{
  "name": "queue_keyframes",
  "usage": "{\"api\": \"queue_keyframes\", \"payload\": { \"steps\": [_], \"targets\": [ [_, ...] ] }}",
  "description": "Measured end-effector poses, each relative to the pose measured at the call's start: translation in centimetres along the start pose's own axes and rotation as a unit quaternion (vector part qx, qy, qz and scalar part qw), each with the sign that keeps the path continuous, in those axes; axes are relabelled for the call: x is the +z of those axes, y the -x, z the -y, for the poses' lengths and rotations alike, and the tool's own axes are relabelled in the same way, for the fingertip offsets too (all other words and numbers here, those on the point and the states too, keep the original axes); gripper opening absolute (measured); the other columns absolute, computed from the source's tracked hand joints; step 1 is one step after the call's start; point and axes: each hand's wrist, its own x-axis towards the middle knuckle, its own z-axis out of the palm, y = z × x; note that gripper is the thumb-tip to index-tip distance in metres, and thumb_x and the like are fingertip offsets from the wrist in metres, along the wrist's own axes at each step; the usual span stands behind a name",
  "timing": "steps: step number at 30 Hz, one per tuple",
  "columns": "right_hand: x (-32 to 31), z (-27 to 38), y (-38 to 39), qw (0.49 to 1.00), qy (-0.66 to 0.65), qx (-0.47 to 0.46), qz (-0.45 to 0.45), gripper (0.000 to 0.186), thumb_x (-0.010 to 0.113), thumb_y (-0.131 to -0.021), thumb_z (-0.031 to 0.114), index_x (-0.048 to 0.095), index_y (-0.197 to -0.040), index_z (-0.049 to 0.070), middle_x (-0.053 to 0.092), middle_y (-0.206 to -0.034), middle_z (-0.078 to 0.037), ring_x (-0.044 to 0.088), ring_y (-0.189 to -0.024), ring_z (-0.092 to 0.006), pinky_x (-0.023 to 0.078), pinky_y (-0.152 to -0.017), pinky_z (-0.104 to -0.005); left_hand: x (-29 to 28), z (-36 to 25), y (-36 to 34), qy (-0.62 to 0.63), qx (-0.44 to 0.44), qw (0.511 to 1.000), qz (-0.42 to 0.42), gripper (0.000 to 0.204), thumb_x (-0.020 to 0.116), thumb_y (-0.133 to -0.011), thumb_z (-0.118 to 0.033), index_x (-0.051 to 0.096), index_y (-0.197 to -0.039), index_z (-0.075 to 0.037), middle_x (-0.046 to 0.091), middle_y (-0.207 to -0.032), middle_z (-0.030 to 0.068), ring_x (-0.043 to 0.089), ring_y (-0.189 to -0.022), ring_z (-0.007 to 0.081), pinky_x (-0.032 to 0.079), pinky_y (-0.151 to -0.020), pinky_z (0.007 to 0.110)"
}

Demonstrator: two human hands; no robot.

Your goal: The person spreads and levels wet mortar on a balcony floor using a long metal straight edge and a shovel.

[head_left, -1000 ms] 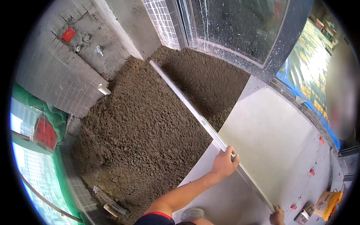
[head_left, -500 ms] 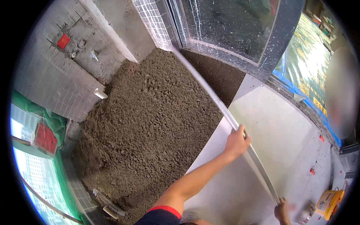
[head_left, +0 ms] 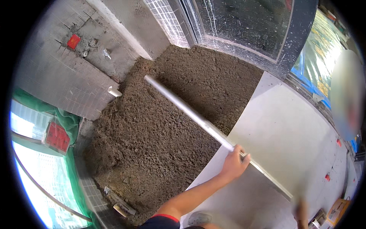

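Alu screed bar (head_left: 183, 107) diag. over mortar bed (head_left: 141, 141) & pale floor tile (head_left: 274, 122); prob. light, stiff, slick if wet, best held mid + near end. L hand (head_left: 235, 164) clamped approx. mid-bar; R hand (head_left: 300, 211) at near end, grip too blurred to tell. Pipe stub (head_left: 114, 91), trowel (head_left: 120, 210), door frame (head_left: 301, 42) could limit swing.

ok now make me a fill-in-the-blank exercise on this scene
The hand gripping the silver bar around its middle is the person's ____ one.
The netting at the picture's left is coloured ____.
In the picture, the pale floor lies to the ____ of the brown sandy mix.

Missing words: left; green; right.
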Motion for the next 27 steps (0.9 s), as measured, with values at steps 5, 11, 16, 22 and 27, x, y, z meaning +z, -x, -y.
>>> {"api": "queue_keyframes", "payload": {
  "steps": [5,11,16,22,27],
  "targets": [
    [-0.2,4.4,-1.2,0.984,0.072,0.119,0.109,0.049,0.048,-0.088,0.002,0.049,-0.137,0.003,0.059,-0.125,-0.02,0.056,-0.114,-0.0357,0.044,-0.097,-0.0421,1.8,-0.9,-6.3,-0.07,0.057,0.996,0.009,0.032,0.063,-0.09,-0.028,0.047,-0.104,-0.005,0.062,-0.084,0.0181,0.06,-0.083,0.0354,0.048,-0.075,0.047],
    [2.3,-6.7,4.5,0.986,0.156,0.062,0.018,0.052,0.054,-0.087,0.007,0.048,-0.139,0.005,0.058,-0.128,-0.018,0.056,-0.115,-0.0346,0.043,-0.098,-0.0419,3.5,-5.8,-5.4,-0.031,0.013,0.997,0.065,0.034,0.063,-0.09,-0.029,0.045,-0.106,-0.005,0.062,-0.088,0.0202,0.061,-0.086,0.037,0.049,-0.077,0.047],
    [-0.4,-3.5,2.5,0.997,0.061,0.027,0.026,0.041,0.055,-0.082,0.003,0.057,-0.122,0.003,0.062,-0.111,-0.022,0.059,-0.1,-0.0396,0.047,-0.084,-0.048,3.7,-2.7,-2.2,-0.046,0.027,0.997,0.047,0.034,0.064,-0.09,-0.029,0.046,-0.106,-0.005,0.062,-0.086,0.0194,0.062,-0.085,0.036,0.049,-0.076,0.048],
    [-2.2,2.3,-1.5,0.994,-0.014,0.094,-0.048,0.041,0.052,-0.066,-0.012,0.066,-0.102,0.0,0.062,-0.1,-0.023,0.059,-0.095,-0.0458,0.049,-0.083,-0.0488,5.0,-4.1,-8.8,-0.035,0.053,0.997,0.053,0.032,0.064,-0.089,-0.027,0.046,-0.104,-0.005,0.062,-0.085,0.019,0.061,-0.088,0.0371,0.048,-0.078,0.048],
    [-1.1,1.6,-2.6,0.995,-0.023,0.077,-0.059,0.04,0.05,-0.066,-0.013,0.064,-0.102,-0.001,0.061,-0.099,-0.022,0.059,-0.093,-0.046,0.049,-0.082,-0.0496,6.0,-5.5,-12.9,-0.045,0.108,0.992,0.037,0.034,0.064,-0.086,-0.026,0.044,-0.102,-0.004,0.063,-0.085,0.0201,0.059,-0.091,0.0401,0.048,-0.081,0.048]
  ]
}}
